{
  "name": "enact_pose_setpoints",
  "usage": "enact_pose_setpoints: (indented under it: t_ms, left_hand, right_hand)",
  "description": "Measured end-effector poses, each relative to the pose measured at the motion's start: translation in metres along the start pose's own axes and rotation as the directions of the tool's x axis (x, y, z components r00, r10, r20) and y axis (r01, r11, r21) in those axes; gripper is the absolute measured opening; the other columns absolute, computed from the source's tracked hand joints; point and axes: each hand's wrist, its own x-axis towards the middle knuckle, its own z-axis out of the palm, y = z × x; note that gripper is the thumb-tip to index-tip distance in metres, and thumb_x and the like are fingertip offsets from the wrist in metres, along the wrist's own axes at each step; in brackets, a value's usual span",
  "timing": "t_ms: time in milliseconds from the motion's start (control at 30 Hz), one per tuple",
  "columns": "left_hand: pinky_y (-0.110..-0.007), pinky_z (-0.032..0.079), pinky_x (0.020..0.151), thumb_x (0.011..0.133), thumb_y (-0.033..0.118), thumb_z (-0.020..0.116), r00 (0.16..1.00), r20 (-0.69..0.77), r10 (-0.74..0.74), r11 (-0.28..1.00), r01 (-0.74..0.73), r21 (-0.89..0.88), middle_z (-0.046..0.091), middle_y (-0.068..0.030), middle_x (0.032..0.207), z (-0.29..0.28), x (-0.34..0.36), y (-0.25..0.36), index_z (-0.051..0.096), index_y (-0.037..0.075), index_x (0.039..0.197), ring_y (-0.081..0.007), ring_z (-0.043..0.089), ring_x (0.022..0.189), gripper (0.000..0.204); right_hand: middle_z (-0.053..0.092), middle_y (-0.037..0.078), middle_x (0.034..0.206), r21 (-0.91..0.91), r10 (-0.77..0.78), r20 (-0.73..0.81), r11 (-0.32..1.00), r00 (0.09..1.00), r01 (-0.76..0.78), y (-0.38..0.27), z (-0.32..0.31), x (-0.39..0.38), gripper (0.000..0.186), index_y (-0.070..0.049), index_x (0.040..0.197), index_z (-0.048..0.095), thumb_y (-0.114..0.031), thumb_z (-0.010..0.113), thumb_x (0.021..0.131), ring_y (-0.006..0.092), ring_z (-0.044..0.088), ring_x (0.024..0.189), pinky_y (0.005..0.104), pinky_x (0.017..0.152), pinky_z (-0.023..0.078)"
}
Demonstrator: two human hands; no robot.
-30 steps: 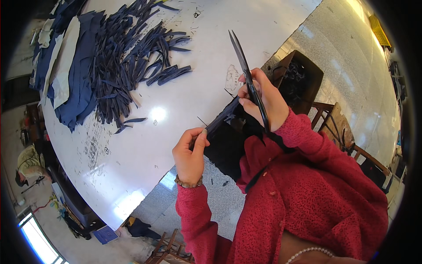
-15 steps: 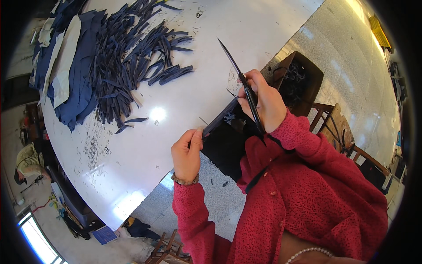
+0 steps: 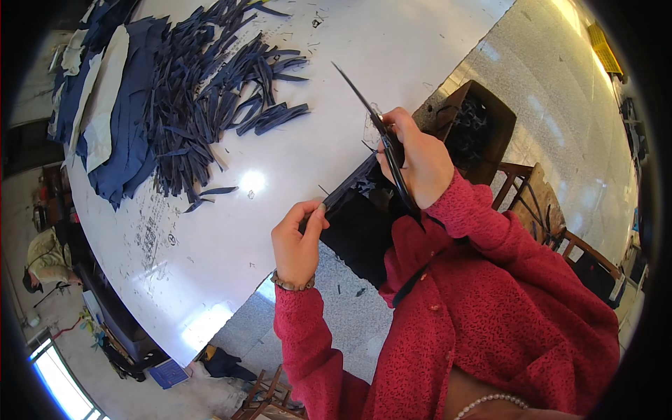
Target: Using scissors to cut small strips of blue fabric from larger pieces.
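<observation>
At table edge (image 3: 236, 295) (open room leftward), left hand (image 3: 297, 241) pinched on strip (image 3: 350, 183), right hand (image 3: 425, 162) round scissors (image 3: 376, 119).

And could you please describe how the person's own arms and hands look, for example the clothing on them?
Both arms wear long red sleeves with a fine dark pattern. The left hand and right hand have no gloves. A brownish bracelet, apparently beaded, circles the left wrist; none shows on the right.
</observation>
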Motion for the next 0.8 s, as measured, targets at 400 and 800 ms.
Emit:
enact_pose_setpoints:
  t_ms: [400,800]
  left_hand:
    - [-0.023,0.045,0.063,0.090,0.010,0.061,0.997,-0.038,-0.063,0.997,0.064,0.037,0.063,-0.0033,0.072,0.003,0.005,0.003,0.066,-0.003,0.095,-0.0091,0.059,0.066,0.015]
    - [-0.021,0.044,0.063,0.090,0.010,0.061,0.989,-0.004,-0.146,0.989,0.146,0.012,0.062,-0.0025,0.073,0.001,0.003,0.011,0.065,-0.003,0.097,-0.0077,0.056,0.066,0.015]
  right_hand:
    - [0.061,0.008,0.081,0.060,-0.035,-0.061,0.997,0.998,0.039,0.020,-0.012,-0.014,0.042,-0.004,0.115,0.042,-0.005,0.067,0.081,0.0242,0.064,0.072,0.0319,0.066,0.049]
    - [0.064,0.017,0.076,0.070,0.034,0.372,0.995,0.928,-0.065,0.042,0.008,-0.046,0.037,-0.004,0.109,0.046,-0.021,0.067,0.084,0.0359,0.065,0.069,0.0397,0.062,0.049]
